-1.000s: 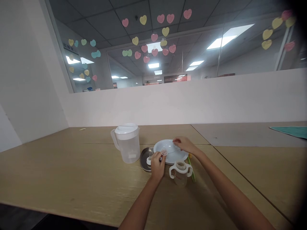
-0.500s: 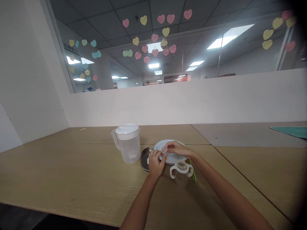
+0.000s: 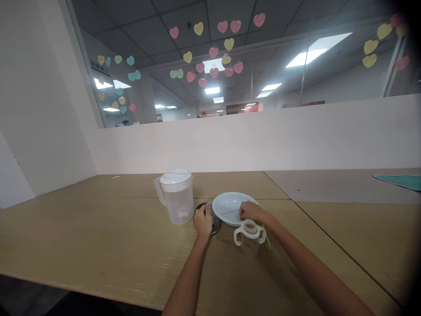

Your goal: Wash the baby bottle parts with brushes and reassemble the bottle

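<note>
My left hand is over the round metal dish, its fingers closed around the bottle nipple top with a clear cover, which they mostly hide. Low over the near right part of the light blue plate, my right hand is closed, with a small clear round cap faintly visible at its fingers. A clear baby bottle with two white handles and an uncovered mouth stands upright in front of the plate, just below my right hand.
A translucent lidded pitcher stands left of the dish. Something long and green lies partly hidden behind the bottle and my right wrist. A teal cloth is at the far right. Behind the table rises a white wall with windows.
My right hand came to my left hand at the small clear cap, then moved back right and down over the plate. My left hand let go of the cap and moved left onto the dish.
</note>
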`<state>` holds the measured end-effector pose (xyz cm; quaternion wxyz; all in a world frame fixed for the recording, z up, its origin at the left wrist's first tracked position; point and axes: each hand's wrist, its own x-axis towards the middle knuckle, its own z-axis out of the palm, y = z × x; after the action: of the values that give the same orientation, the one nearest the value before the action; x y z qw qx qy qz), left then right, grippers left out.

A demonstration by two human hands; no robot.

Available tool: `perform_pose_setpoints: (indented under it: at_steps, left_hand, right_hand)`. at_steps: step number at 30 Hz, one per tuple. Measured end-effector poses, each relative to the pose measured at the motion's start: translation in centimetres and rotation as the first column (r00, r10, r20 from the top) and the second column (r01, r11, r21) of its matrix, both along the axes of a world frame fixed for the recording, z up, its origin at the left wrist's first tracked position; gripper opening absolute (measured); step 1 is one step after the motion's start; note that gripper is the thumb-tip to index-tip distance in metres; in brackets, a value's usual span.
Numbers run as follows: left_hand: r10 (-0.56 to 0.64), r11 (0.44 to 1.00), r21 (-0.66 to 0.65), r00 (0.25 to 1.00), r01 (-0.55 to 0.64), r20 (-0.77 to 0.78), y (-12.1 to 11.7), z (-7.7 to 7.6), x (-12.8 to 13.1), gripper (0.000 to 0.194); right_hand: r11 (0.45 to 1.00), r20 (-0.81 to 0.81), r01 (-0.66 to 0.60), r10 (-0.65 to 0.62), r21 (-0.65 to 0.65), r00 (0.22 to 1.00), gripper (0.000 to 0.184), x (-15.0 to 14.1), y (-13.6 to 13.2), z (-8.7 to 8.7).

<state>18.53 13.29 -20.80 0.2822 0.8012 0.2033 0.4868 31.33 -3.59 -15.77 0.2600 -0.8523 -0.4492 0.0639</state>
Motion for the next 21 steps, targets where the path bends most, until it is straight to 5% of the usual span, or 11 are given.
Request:
perform_pose_setpoints:
  at_steps: [4, 7, 9, 12, 15, 21]
  left_hand:
    - [0.057, 0.989, 0.146, 0.982, -0.030, -0.181, -0.5, 0.4, -0.3, 0.035]
    - [0.051, 0.992, 0.125, 0.974, -0.023, -0.221, -0.4, 0.5, -0.4, 0.026]
    - [0.028, 0.998, 0.067, 0.969, -0.012, -0.247, -0.3, 0.5, -0.3, 0.022]
    - [0.020, 0.999, 0.034, 0.954, -0.010, -0.301, -0.2, 0.3, -0.2, 0.020]
    - [0.047, 0.997, 0.075, 0.920, -0.019, -0.390, -0.5, 0.4, -0.4, 0.021]
    - [0.110, 0.989, 0.141, 0.851, -0.043, -0.514, -1.1, 1.1, -0.9, 0.022]
  right_hand:
    - [0.996, -0.019, -0.059, 0.060, 0.062, 0.998, 0.007, -0.1, 0.5, -0.1]
    - [0.980, 0.026, -0.014, 0.009, 0.200, 1.000, 0.022, 0.1, 0.8, 1.0]
    - [0.935, 0.011, 0.008, -0.013, 0.355, 1.000, 0.028, 0.1, 0.7, 2.2]
    - [0.795, -0.184, 0.040, 0.091, 0.606, 0.979, 0.025, -0.5, -0.2, 4.4]
    - [0.791, -0.344, 0.050, 0.208, 0.610, 0.916, 0.026, -2.2, -1.7, 6.9]
    - [0.883, -0.315, -0.165, 0.324, 0.439, 0.892, 0.027, -5.1, -4.4, 9.6]
